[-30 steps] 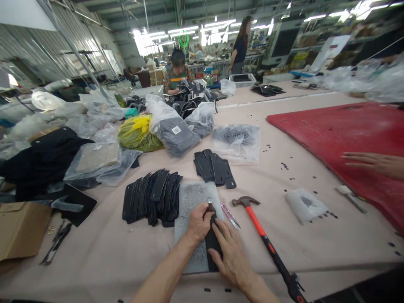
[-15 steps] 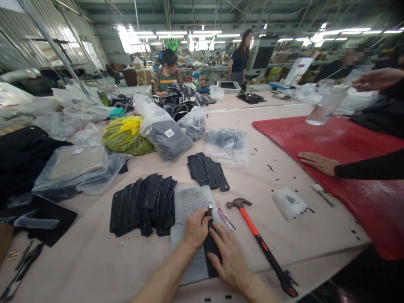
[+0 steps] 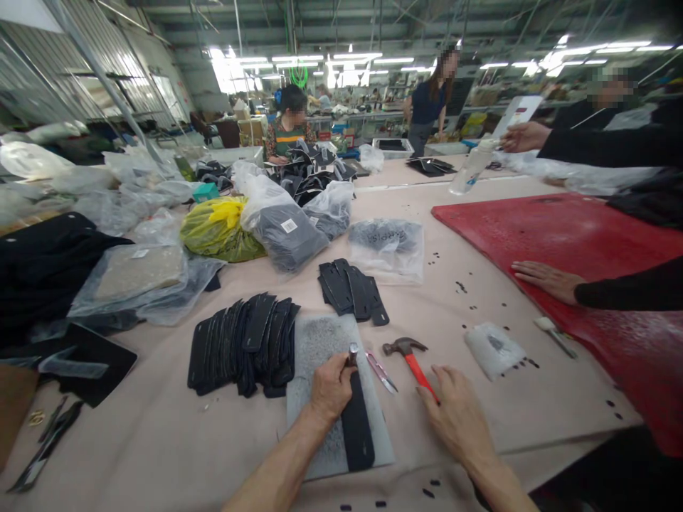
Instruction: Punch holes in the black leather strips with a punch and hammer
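Note:
My left hand (image 3: 331, 387) is closed round a short metal punch (image 3: 353, 353), held upright at the far end of a black fabric strip (image 3: 358, 427). The strip lies on a grey, pitted board (image 3: 320, 334). Over the handle of a claw hammer (image 3: 419, 370) is my right hand (image 3: 462, 416), fingers stretched out and a little apart; it hides the lower handle. Pink-handled thread snips (image 3: 381, 372) lie between the board and the hammer. Left of the board stands a dense row of black pieces (image 3: 240, 345), with a smaller fanned pile (image 3: 352, 288) beyond it.
A co-worker's hand (image 3: 547, 277) rests on a red mat (image 3: 587, 227) at right; the other hand holds a clear bottle (image 3: 472, 167). Filled plastic bags (image 3: 288, 227) stand at the back. A small white bag (image 3: 494, 348) and black scraps lie right of the hammer.
My right hand has left the black strip and moved right onto the hammer handle. My left hand still holds the punch on the strip. The co-worker's bottle has moved left, off the red mat.

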### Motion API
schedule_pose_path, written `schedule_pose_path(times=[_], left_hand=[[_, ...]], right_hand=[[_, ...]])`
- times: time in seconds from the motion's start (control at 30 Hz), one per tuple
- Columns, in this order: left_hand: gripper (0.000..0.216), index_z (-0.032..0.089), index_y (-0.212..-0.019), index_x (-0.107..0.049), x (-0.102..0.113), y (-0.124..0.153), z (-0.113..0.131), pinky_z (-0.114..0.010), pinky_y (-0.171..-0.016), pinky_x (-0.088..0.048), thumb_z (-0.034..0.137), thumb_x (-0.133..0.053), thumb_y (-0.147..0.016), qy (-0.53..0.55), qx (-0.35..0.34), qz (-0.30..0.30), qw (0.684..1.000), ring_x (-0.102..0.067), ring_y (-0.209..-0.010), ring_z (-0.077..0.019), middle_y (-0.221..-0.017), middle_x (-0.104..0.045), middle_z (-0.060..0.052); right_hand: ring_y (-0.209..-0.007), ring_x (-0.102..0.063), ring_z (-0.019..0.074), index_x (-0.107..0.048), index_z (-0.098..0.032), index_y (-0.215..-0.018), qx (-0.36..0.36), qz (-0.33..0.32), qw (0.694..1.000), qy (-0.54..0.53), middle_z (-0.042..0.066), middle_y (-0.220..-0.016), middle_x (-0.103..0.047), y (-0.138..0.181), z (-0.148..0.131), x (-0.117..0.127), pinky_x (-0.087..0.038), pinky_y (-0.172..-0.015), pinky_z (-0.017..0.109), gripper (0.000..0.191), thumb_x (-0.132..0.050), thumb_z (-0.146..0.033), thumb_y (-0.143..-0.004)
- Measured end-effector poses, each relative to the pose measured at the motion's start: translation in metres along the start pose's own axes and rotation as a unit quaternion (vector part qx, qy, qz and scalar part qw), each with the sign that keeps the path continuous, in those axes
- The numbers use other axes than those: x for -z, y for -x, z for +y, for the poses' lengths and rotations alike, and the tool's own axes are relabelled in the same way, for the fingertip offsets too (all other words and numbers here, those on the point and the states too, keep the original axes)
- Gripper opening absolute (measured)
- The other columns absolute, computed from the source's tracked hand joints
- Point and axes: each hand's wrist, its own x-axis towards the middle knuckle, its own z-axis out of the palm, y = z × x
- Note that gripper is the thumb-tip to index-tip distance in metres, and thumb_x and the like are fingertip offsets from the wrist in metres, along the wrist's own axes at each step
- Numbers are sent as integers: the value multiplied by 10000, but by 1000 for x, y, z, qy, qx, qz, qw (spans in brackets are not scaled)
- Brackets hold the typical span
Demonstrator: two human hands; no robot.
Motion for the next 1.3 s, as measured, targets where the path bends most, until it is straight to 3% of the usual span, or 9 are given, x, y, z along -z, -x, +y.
schedule_pose_path(times=[0.13,0.27,0.4,0.47,0.6,0.8,1.0,1.2,1.3], left_hand=[[190,199,-952,-671,-1,0,1,-255,-723,-500,96,-556,-840,-7,7,3,1000,-650,-748,-161,-810,-695,-19],[191,203,-950,-669,-1,-1,4,-261,-734,-505,97,-558,-836,-21,8,3,1000,-658,-768,-169,-822,-702,-21],[174,204,-918,-660,0,-2,7,-260,-723,-501,95,-553,-833,-33,8,-1,999,-664,-783,-174,-826,-706,-24],[181,203,-935,-654,0,-2,8,-258,-728,-500,98,-545,-836,-31,2,-3,1000,-664,-789,-173,-831,-706,-27],[183,205,-938,-642,0,-2,10,-253,-722,-496,99,-534,-835,-36,-3,-3,999,-661,-783,-168,-827,-701,-25],[141,198,-862,-631,-1,-1,10,-258,-687,-489,110,-522,-843,-48,2,0,999,-656,-749,-173,-784,-688,-26],[134,202,-862,-627,-1,-1,7,-271,-681,-489,115,-526,-845,-54,3,1,999,-665,-753,-184,-789,-689,-24],[157,208,-865,-645,-1,-1,8,-263,-680,-486,107,-529,-837,-33,4,9,999,-662,-749,-177,-776,-690,-19],[161,203,-884,-642,-1,0,7,-260,-688,-482,104,-521,-843,-32,4,4,999,-662,-762,-175,-789,-689,-23]], right_hand=[[-809,-590,242,-541,-186,-897,-68,-132,989,11,93,-869,-590,2,24,-6,-423,-701,342,133,-477,-300,-878],[-630,-539,166,-451,-217,-756,-182,-220,941,-183,-1,-680,-524,-1,15,0,-385,-579,282,96,-508,-250,-826],[-464,-450,87,-432,-222,-792,-347,-328,699,-532,-55,-647,-493,-3,3,11,-382,-437,217,172,-568,-324,-810],[-395,-383,57,-447,-214,-804,-388,-329,632,-584,-75,-607,-457,-2,-4,14,-325,-367,181,169,-575,-324,-809],[-333,-299,52,-473,-213,-806,-369,-269,709,-537,-92,-542,-391,-11,-25,41,-231,-302,175,254,-471,-458,-874],[-426,-447,119,-519,-224,-815,-4,12,943,-333,-47,-524,-454,-40,-59,135,-324,-414,251,362,-394,-543,-930],[-354,-438,137,-475,-251,-719,200,-7,975,-92,-27,-477,-524,-42,-70,152,-182,-419,308,316,-385,-414,-974],[-405,-448,139,-488,-248,-773,147,154,959,-188,-17,-525,-512,-39,-81,169,-292,-445,286,296,-367,-415,-985],[-386,-436,145,-490,-249,-720,171,89,971,-140,-7,-501,-518,-35,-77,155,-240,-434,302,337,-355,-416,-979]])
